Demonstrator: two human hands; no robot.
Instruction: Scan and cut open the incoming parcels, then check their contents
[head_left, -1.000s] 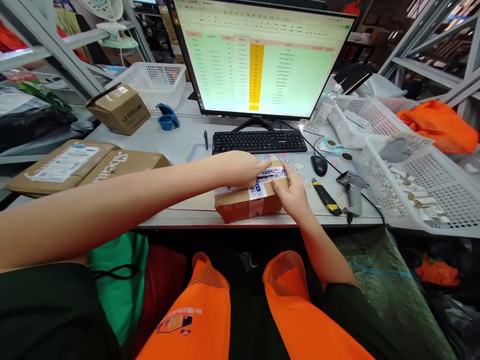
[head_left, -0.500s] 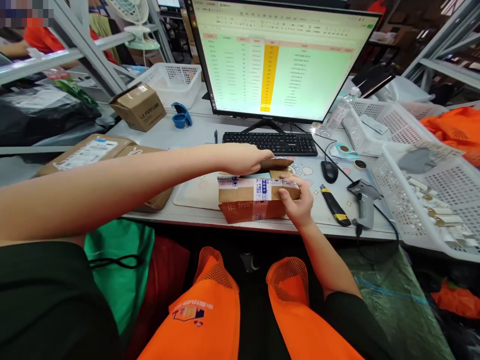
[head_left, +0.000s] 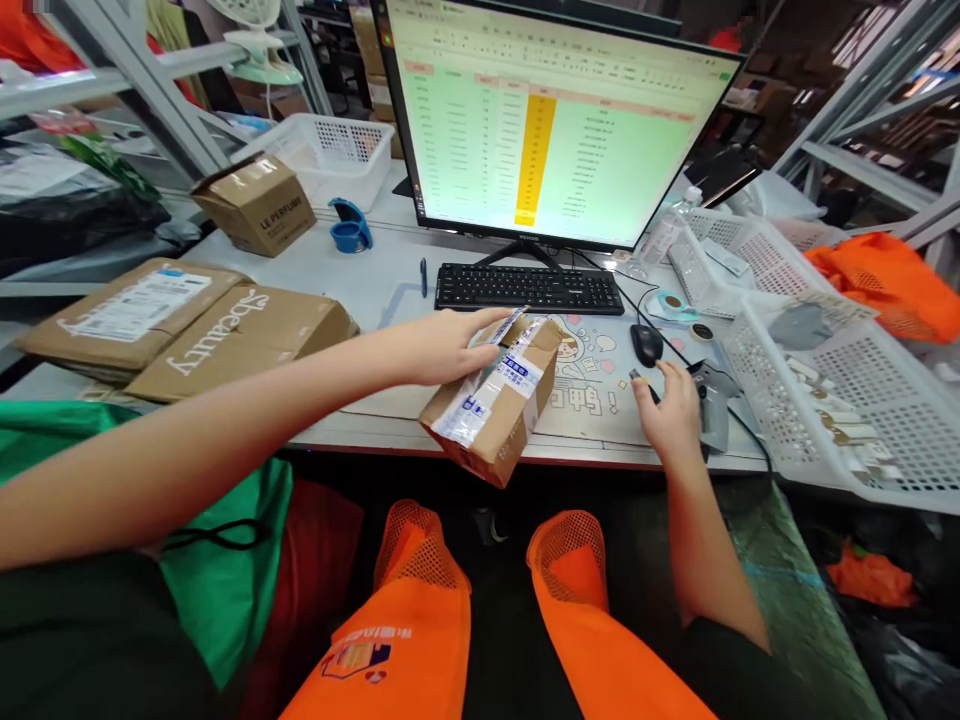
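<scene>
A taped brown cardboard box [head_left: 536, 385] sits at an angle near the desk's front edge, its near corner jutting over it. My left hand [head_left: 442, 345] grips the box at its left side, thumb along the top by a lifted flap. Inside the opening I can make out little. To the right, my right hand [head_left: 671, 410] closes over a black and yellow utility knife [head_left: 637, 378]; most of the knife is hidden under the palm. Just beyond that hand lies a black mouse [head_left: 646, 345], and beside it a grey barcode scanner [head_left: 718, 405].
A monitor [head_left: 540, 130] and keyboard [head_left: 525, 289] stand behind the box. Flattened parcels [head_left: 240, 340], a small carton [head_left: 259, 205] and a blue cup-like item [head_left: 350, 228] are on the left. White plastic baskets [head_left: 825, 400] line the right side, with a tape roll [head_left: 671, 303] nearby.
The box has turned and tilted, its near end swinging toward me. My right hand has left the box and moved right onto the utility knife. My left hand has shifted slightly left.
</scene>
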